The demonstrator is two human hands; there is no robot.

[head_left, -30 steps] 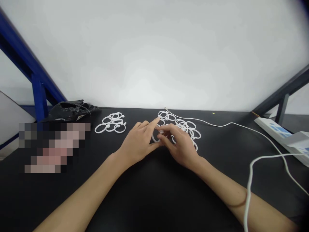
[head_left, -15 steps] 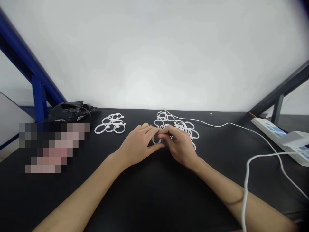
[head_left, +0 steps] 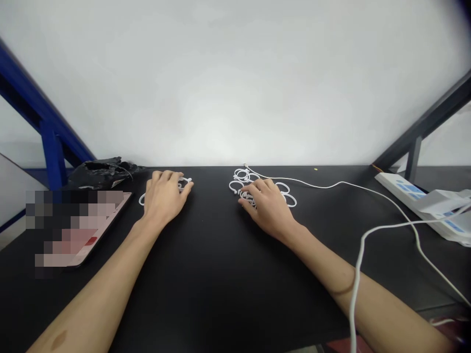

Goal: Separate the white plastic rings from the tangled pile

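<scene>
In the head view my left hand (head_left: 164,196) lies over the left pile of white plastic rings (head_left: 142,200), its fingers stretched forward and its thumb apart. Most of that pile is hidden beneath it; the rings look like shower curtain rings with small knobs. My right hand (head_left: 267,203) reaches over the right pile of white rings (head_left: 235,187), fingers spread and slightly bent. Some rings show between its thumb and fingers, but I see none lifted. Whether the fingertips touch the rings is unclear.
A black plastic bag (head_left: 99,172) lies at the back left, near a partly pixelated flat device (head_left: 106,228). A white cable (head_left: 331,185) runs across the right side to a white power strip (head_left: 405,191), passing over my right forearm. Blue (head_left: 53,152) and dark frame bars (head_left: 415,152) flank the table.
My hands have parted from the ring they held together at the centre. The left has moved left onto the left pile; the right has opened over the right pile.
</scene>
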